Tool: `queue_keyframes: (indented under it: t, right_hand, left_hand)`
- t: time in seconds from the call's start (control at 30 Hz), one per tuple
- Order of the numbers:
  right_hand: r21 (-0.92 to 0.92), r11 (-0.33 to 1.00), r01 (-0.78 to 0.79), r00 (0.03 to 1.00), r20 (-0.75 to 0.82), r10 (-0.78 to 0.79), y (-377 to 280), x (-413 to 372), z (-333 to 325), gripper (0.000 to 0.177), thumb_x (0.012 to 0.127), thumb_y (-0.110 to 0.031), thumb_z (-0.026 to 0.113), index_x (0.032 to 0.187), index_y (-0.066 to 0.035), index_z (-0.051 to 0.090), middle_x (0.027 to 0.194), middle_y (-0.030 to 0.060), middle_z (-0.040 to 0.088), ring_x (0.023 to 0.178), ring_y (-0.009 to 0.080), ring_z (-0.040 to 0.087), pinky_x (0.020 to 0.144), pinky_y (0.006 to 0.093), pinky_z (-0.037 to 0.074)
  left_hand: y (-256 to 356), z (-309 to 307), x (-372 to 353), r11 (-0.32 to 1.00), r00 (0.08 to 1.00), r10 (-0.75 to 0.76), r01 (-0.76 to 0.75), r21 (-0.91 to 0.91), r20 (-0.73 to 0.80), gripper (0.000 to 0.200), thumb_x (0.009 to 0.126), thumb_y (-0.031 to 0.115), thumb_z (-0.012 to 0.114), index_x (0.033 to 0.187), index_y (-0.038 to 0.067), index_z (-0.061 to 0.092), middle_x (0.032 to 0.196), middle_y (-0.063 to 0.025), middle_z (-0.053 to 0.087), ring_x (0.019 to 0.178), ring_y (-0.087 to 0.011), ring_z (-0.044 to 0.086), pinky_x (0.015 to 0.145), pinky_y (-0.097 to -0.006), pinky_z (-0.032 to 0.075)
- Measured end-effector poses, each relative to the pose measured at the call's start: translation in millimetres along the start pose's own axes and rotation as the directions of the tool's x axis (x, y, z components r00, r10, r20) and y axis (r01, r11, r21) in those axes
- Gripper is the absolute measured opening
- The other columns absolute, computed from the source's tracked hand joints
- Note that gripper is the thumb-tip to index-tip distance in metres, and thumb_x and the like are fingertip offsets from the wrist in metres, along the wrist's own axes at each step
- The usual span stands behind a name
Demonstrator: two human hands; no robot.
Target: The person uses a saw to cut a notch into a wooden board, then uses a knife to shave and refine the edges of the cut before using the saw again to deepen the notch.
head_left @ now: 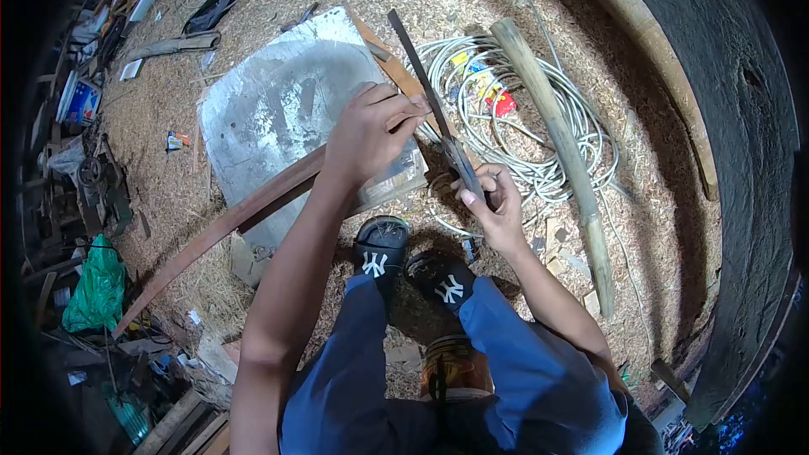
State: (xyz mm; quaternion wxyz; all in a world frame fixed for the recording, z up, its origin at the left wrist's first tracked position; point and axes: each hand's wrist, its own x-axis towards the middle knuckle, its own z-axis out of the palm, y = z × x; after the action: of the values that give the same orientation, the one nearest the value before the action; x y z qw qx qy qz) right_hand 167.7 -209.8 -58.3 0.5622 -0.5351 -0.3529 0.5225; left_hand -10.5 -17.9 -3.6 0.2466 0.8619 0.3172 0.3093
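Observation:
My right hand [499,209] is closed around the dark handle end of a long, narrow, dark blade-like tool [413,50]. It points up and away from me, slightly to the left; its exact kind does not show. My left hand [371,128] is closed, thumb and fingers pinched at the tool's middle. A small thin piece seems to sit between those fingertips, too small to name. Beneath my left forearm runs a long reddish wooden strip [227,221], partly over a worn grey metal sheet [253,109].
A coil of pale cable [594,152] lies right of the tool, with a wooden pole [548,93] across it. Wood shavings cover the ground. A green plastic bag [97,286] and scrap are at left. A large dark timber [742,160] borders the right.

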Motion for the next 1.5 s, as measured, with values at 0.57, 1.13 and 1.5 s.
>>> queue_keyframes:
  t: [0.57,1.13,1.5]
  right_hand:
    - [-0.045,0.992,0.115,0.991,-0.07,-0.118,-40.1,1.6,13.0,0.033,0.095,0.001,0.065,0.123,-0.001,0.049,0.11,0.0136,0.071,0.104,0.0177,0.068,0.094,0.0306,0.051]
    - [-0.267,0.959,0.093,0.996,0.036,-0.086,-28.1,14.5,0.9,0.021,0.09,-0.01,0.064,0.072,-0.002,0.056,0.063,-0.0015,0.052,0.058,0.0079,0.041,0.054,0.0285,0.034]
    - [-0.247,0.959,0.137,0.989,-0.017,-0.146,-19.5,11.5,9.4,0.013,0.084,-0.008,0.06,0.074,0.001,0.058,0.064,0.0006,0.052,0.061,0.0097,0.044,0.057,0.0289,0.036]
  left_hand:
    - [-2.8,2.1,-1.3,1.0,1.0,0.016,-0.016,0.02,-0.009,0.013,0.079,0.009,0.082,0.09,0.006,0.076,0.084,-0.0077,0.066,0.083,-0.0279,0.063,0.076,-0.0382,0.05]
    - [-0.5,4.0,-1.2,0.993,0.999,0.036,-0.032,0.11,-0.032,0.011,0.08,0.011,0.081,0.088,0.007,0.075,0.086,-0.0074,0.068,0.087,-0.0282,0.064,0.079,-0.0387,0.052]
    - [9.3,12.8,-0.2,0.938,0.949,-0.229,0.274,0.212,-0.214,0.011,0.095,0.014,0.065,0.095,0.003,0.067,0.084,-0.0174,0.065,0.084,-0.0403,0.064,0.076,-0.0481,0.051]
